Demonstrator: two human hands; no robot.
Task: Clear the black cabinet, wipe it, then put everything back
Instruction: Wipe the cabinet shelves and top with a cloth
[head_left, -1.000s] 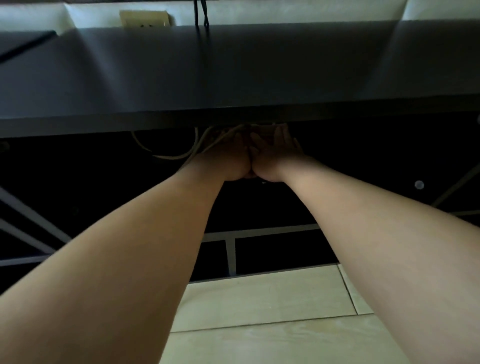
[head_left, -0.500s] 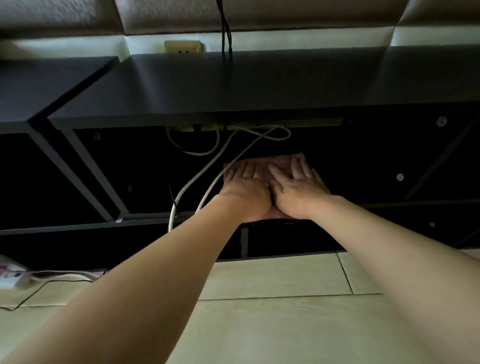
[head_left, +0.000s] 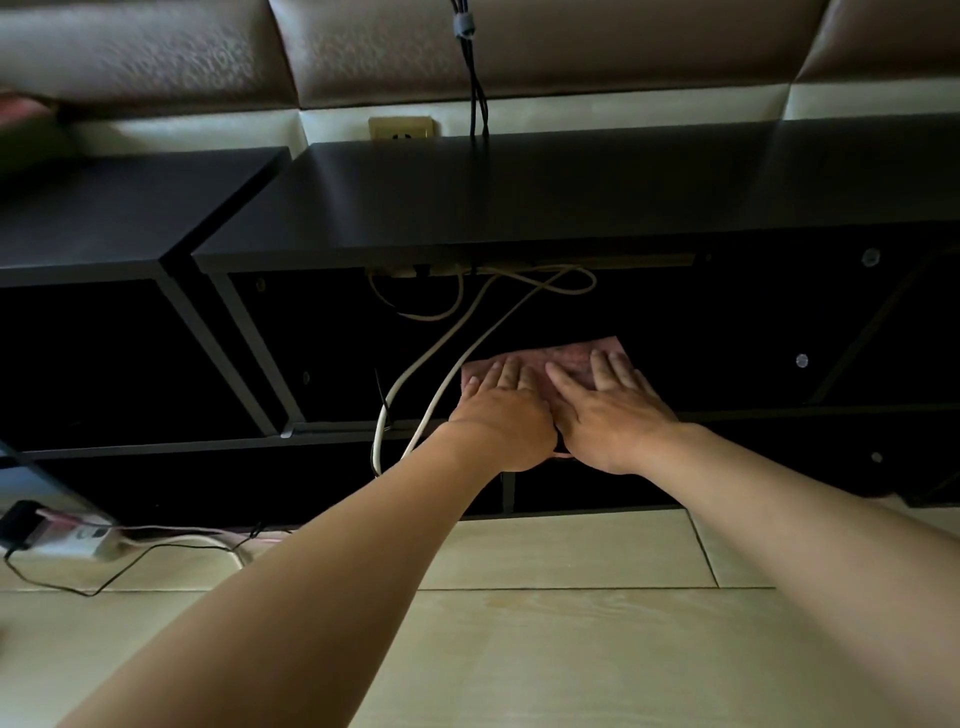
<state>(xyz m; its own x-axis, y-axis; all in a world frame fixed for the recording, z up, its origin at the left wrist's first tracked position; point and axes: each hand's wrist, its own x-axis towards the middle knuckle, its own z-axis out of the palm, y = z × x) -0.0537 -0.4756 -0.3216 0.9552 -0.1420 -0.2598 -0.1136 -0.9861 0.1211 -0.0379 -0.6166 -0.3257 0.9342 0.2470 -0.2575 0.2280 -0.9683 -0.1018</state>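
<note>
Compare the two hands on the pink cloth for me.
The left hand lies at the left edge of the cloth, next to the white cables; the right hand lies nearer its middle. The left hand's fingers lie close together; the right hand's are spread wider and reach further back. Both lie flat, fingers straight, pressing the cloth on a shelf of the black cabinet.

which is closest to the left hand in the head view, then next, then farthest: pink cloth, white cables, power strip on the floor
1. pink cloth: directly under the left hand, whose straight fingers press it onto the cabinet shelf.
2. white cables: hanging just to the hand's left, not touching it.
3. power strip: on the floor, far off to the left.
</note>
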